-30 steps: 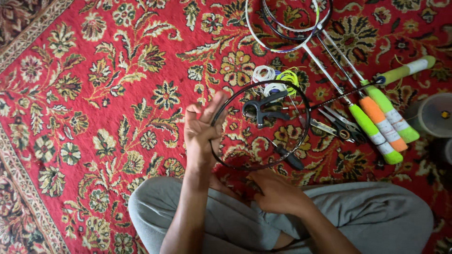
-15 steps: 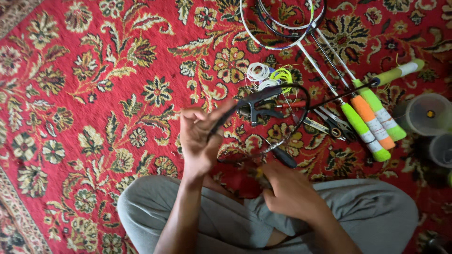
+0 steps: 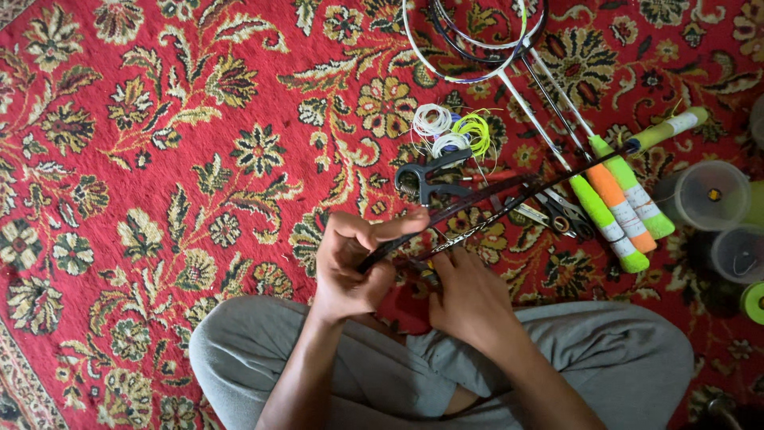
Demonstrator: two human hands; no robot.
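Note:
I sit cross-legged in grey trousers on a red patterned carpet (image 3: 159,159). My left hand (image 3: 350,263) grips the rim of a black unstrung racket frame (image 3: 477,203), which is turned almost edge-on over my lap. My right hand (image 3: 469,299) pinches the same frame lower down, fingers closed on its rim. The racket's shaft runs up to the right toward a yellow-green grip (image 3: 664,130).
Black pliers (image 3: 426,181), white and yellow string coils (image 3: 454,131) and other hand tools (image 3: 557,211) lie just beyond the frame. Several rackets with green and orange handles (image 3: 613,199) lie at upper right. Clear plastic tubs (image 3: 704,195) stand at the right edge.
The racket frame has turned from lying flat and open to nearly edge-on. My left hand went from spread fingers to a closed grip on the rim. My right hand came up to the frame.

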